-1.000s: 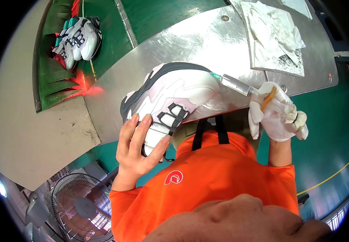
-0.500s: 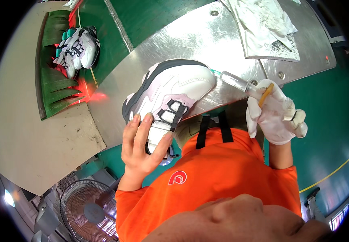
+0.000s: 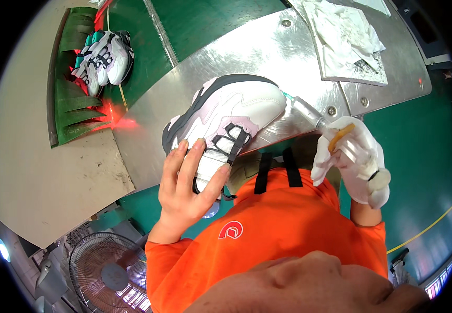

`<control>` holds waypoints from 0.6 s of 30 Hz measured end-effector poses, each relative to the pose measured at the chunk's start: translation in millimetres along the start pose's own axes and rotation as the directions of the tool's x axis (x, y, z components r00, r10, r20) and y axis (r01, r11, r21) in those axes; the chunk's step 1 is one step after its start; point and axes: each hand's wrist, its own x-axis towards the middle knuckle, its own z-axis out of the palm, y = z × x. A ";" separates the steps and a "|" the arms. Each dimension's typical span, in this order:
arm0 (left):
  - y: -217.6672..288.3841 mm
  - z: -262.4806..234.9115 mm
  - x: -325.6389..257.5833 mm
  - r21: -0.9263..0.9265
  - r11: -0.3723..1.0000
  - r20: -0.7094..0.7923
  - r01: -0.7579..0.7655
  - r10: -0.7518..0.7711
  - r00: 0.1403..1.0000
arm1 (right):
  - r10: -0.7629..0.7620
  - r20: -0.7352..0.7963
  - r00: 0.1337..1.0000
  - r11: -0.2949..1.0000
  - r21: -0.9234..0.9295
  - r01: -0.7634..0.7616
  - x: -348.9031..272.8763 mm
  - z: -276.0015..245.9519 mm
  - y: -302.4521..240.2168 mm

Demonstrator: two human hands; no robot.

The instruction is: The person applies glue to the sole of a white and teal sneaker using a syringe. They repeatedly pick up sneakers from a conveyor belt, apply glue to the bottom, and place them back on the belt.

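A white and lilac sneaker point(image 3: 260, 104) with a black edge along its sole lies tilted on its side over the metal table. My bare left hand point(image 3: 184, 188) grips it near the ankle opening, fingers on the tongue and thumb below. In my right hand point(image 3: 354, 167), in a white glove, is a clear syringe point(image 3: 308, 110) with a thin greenish tip. That tip is at the sneaker's toe, by the sole edge; whether it touches cannot be told. A yellow-brown band point(image 3: 341, 136) crosses the gloved fingers.
The metal table point(image 3: 236, 60) carries a board point(image 3: 359, 77) with crumpled white cloth point(image 3: 341, 34) at the far right. To the left, more sneakers point(image 3: 106, 60) sit beside green hanging strips point(image 3: 72, 112) lit red. A fan point(image 3: 114, 276) stands at the lower left.
The sneaker and my left hand appear slightly farther right in the picture. My right hand has turned and drawn a little toward me, with the syringe tip staying at the toe.
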 end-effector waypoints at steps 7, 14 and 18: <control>-20.0 -19.8 25.8 -0.163 0.980 0.163 0.112 -0.085 0.983 | -0.157 0.256 0.954 0.987 0.004 0.162 11.0 -10.8 14.8; -70.6 -17.3 63.8 -0.443 0.877 0.251 0.185 -0.076 0.965 | -0.213 0.270 0.939 0.965 -0.095 0.246 28.2 -22.9 56.2; -97.0 -7.2 74.4 -0.630 0.696 0.388 0.345 -0.103 0.916 | -0.178 0.232 0.956 0.949 -0.217 0.229 33.0 -32.0 69.6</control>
